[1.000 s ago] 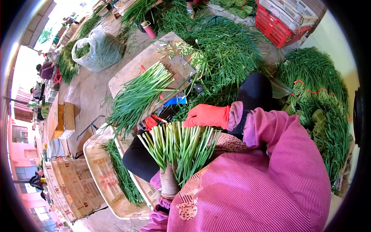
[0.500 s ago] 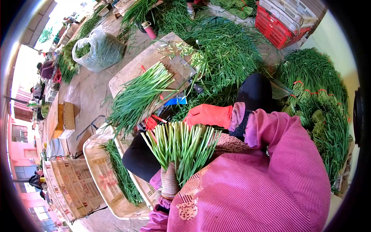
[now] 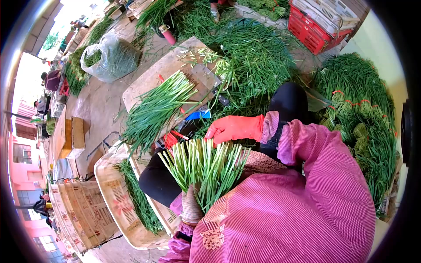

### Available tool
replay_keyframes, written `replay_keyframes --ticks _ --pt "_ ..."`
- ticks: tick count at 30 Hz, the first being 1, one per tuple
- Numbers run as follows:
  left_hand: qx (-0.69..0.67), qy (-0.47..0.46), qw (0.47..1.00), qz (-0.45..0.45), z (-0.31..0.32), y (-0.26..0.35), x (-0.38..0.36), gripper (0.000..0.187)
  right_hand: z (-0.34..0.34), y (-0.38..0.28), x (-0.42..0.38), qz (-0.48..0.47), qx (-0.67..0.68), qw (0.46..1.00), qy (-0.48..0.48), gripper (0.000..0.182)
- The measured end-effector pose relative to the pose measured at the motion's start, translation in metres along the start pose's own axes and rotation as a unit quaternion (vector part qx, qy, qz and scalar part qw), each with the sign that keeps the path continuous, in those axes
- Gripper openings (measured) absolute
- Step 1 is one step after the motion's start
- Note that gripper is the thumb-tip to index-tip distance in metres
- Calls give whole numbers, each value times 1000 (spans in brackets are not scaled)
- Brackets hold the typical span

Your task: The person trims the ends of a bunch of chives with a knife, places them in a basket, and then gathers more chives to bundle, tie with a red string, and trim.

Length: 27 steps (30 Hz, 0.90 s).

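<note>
My left hand [image 3: 191, 206], in a pale knitted glove, grips a bunch of chives [image 3: 204, 168] against my lap. The pale stem ends fan upward and the leaves hang toward my jacket. My right hand [image 3: 237, 129], in an orange-red rubber glove, is at the top of this bunch. Its bent fingers pinch at the stem ends; the exact stems between them are partly hidden. Beyond my hands, a loose pile of chives [image 3: 162, 105] lies across a wooden board [image 3: 147, 74] with a flat metal plate [image 3: 205, 76] on it.
At left stands a cream plastic crate [image 3: 112, 193] with chives inside. A large heap of chives [image 3: 258, 57] lies ahead, and banded bundles [image 3: 359, 96] are stacked at right. Farther off are a red crate [image 3: 307, 33], a plastic bag [image 3: 112, 57] and a pink bottle [image 3: 167, 34].
My right hand has shifted slightly left, and its fingers now reach over the stem ends more. The left hand keeps its hold on the bunch, nearly unmoved.
</note>
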<state>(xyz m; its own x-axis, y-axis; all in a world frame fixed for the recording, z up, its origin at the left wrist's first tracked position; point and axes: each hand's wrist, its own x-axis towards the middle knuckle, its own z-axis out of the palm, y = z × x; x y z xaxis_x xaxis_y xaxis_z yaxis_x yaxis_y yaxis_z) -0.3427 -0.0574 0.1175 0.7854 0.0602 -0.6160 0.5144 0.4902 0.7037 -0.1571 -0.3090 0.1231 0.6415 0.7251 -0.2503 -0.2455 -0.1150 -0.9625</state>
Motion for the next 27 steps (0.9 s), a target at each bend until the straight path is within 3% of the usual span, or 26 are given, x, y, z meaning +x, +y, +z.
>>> replay_keyframes --ticks 2,4,8,11,13,15,16,17,18,20,21,22,23,24,26,27 --pt "10 -1 1000 3 1 1 -2 34 1 -2 2 3 12 1000 11 28" --pt "19 -3 1000 6 1 1 -3 36 0 3 9 7 -65 998 -1 29" --pt "47 25 998 24 1 -1 -3 42 7 2 10 4 -22 1000 14 25" --pt "45 27 998 24 1 -1 -3 43 5 5 12 -25 -43 997 54 21" --pt "43 29 998 27 3 -1 -3 43 -12 -17 12 -78 -60 986 134 20" --pt "19 19 999 21 5 1 -4 41 -63 -36 12 -230 -64 929 283 14" --pt "19 19 999 21 3 0 -4 41 -81 -55 7 -288 -33 868 403 11" --pt "18 15 1000 16 2 -1 -3 40 -102 -79 -5 -266 -168 803 507 12" --pt "17 9 1000 13 1 0 -1 39 -121 -84 -12 -320 -284 708 562 17" --pt "2 -3 1000 -1 2 1 1 37 -111 -98 -29 -256 -421 692 528 36" --pt "-10 -12 1000 -18 3 2 1 36 -94 -101 -35 -158 -387 813 405 45" --pt "-10 -14 1000 -18 4 2 1 36 -72 -100 -41 -53 -336 902 265 55" --pt "-13 -22 1000 -18 5 2 1 43 -53 -83 -43 -42 -320 933 160 61" --pt "-17 -30 999 -18 7 2 0 49 -35 -62 -42 -31 -300 952 53 67" --pt "-50 -96 994 24 20 5 -7 69 -4 -34 -36 15 -251 967 -45 78" --pt "-6 -110 993 39 18 4 4 87 8 -31 -31 8 -325 946 -16 79"
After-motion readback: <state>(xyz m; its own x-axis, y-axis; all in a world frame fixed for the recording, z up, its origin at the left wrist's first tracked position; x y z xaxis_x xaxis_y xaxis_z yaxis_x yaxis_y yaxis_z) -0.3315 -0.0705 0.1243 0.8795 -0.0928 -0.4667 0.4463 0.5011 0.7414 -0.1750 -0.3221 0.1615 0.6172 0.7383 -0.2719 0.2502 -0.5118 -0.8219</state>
